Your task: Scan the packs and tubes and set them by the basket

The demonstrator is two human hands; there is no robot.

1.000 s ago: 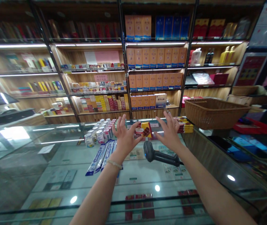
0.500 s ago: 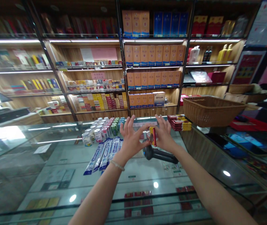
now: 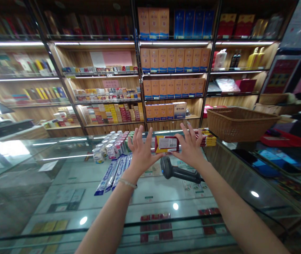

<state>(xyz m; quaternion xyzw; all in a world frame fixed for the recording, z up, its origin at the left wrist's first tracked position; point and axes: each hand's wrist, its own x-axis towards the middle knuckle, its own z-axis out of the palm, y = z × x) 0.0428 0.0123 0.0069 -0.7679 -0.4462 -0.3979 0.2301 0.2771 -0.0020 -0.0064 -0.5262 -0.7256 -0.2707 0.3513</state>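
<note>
Between my two hands, above the glass counter (image 3: 140, 208), is a small red-and-yellow packet (image 3: 166, 144), its label and barcode facing me. My left hand (image 3: 141, 151) has its thumb along the packet's lower left edge, other fingers raised. At the right end, the thumb and forefinger of my right hand (image 3: 191, 150) grip the packet, the other fingers spread upward. Below it lies a black barcode scanner (image 3: 179, 173), touched by neither hand. A stack of similar red-and-yellow packets (image 3: 209, 137) sits behind my right hand, partly hidden by it.
Left of my hands stand rows of small cans (image 3: 110, 150) beside long blue-and-white packs (image 3: 110, 176). A wicker basket (image 3: 240, 123) stands at the right. Phones (image 3: 265, 164) lie on the right-hand counter. Shelves of boxes (image 3: 171, 60) line the back wall.
The packet has turned from edge-on to showing its broad labelled side. My hands have moved slightly apart around it, uncovering more of the scanner.
</note>
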